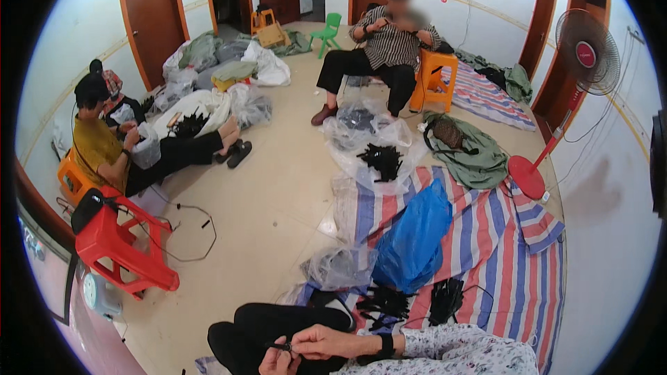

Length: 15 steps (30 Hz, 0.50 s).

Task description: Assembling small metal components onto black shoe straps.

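My left hand [273, 362] and my right hand [318, 341] meet at the bottom edge, over my black-trousered knee [278, 323]. Together they pinch a small black piece [283, 346] between the fingertips. My right wrist wears a black band [386, 344] and a floral sleeve. Just beyond my hands, piles of similar black pieces [379, 303] lie on a striped mat [507, 264]. A blue plastic bag [415, 235] and a crumpled clear bag [337, 267] sit beside them.
A person on an orange stool [434, 80] works at the far side, another sits low at the left [104, 146]. A red stool [114, 243] with a black cable stands at the left, a red pedestal fan [580, 55] at the right. Clear bags of black pieces [379, 156] lie mid-floor.
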Available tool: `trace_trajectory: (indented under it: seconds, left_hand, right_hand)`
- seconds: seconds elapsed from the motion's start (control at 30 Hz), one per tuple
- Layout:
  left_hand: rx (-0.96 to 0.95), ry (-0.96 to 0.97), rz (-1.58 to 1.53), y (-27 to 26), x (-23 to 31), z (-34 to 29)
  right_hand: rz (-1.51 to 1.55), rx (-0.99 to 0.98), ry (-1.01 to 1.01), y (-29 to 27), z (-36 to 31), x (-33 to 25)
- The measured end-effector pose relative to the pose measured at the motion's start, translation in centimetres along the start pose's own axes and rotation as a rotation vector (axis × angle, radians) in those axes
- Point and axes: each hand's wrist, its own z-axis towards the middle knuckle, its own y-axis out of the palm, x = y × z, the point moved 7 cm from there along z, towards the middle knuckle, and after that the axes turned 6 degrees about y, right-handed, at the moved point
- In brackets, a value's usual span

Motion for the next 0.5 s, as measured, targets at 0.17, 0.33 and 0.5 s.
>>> trace_trajectory:
  seconds: [0.17, 0.33, 0.5]
  left_hand:
    - [0.121, -0.167, -0.139, 0.5, -1.1, 0.3]
    - [0.19, -0.262, -0.273, 1.2, -3.0, 0.4]
    - [0.166, -0.224, -0.122, 1.4, -1.7, 1.3]
  right_hand:
    - [-0.177, 0.138, -0.104, -0.8, -0.6, -1.4]
    - [-0.266, 0.126, -0.18, -1.4, -1.3, -1.9]
    - [-0.487, 0.247, -0.405, -1.7, -2.4, -4.2]
